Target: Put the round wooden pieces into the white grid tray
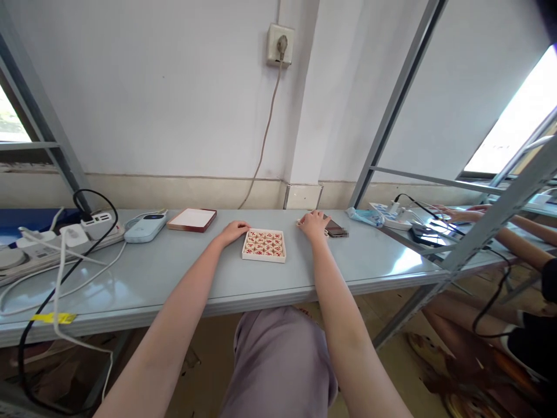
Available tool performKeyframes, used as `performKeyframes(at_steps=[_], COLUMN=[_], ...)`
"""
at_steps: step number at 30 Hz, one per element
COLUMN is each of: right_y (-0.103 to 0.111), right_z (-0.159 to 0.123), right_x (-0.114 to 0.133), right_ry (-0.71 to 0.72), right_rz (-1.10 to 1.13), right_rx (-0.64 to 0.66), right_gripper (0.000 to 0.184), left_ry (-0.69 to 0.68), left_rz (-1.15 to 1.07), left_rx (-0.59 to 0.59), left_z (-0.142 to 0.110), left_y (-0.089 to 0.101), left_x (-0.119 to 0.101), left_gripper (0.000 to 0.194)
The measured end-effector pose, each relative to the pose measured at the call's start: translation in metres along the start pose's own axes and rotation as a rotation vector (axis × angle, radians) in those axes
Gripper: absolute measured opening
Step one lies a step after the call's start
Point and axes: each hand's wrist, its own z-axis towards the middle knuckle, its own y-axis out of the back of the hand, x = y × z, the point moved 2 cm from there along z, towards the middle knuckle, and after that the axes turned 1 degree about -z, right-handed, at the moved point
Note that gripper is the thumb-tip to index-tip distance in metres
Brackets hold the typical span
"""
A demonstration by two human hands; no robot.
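Note:
A shallow cream tray of round chess pieces with red characters lies on the grey table, straight ahead. My left hand rests palm down on the table just left of the tray, fingers loosely curled, holding nothing. My right hand lies to the tray's right, fingers bent over the near end of a dark phone. Whether that hand grips anything is hidden.
A red-edged box lid and a white-blue device lie at the left, beside power strips with trailing cables. Another person's arms work at the right. A wall socket hangs above. Slanted metal struts cross the right side.

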Motion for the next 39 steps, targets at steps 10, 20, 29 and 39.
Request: performKeyframes(at_steps=[10,20,29,39], right_y=[0.005,0.024,0.032,0.015], right_z=[-0.005,-0.017,-0.024,-0.045], right_x=[0.005,0.054,0.060,0.091], right_ry=[-0.056,0.555,0.638,0.637], right_rz=[0.084,0.331,0.355,0.128], right_rx=[0.047,0.209,0.157,0.069], right_gripper=[0.025,0.022,0.021,0.027], left_ry=[0.010,0.001,0.036,0.111], left_rz=[-0.004,0.019,0.281,0.486], left_rx=[0.007,-0.026,-0.200,-0.316], left_z=[0.001,0.000,-0.008,-0.013], left_y=[0.000,0.000,0.012,0.018], left_x=[0.001,-0.003,-0.012,-0.011], left_gripper=[0.032,0.031,0.022,0.020])
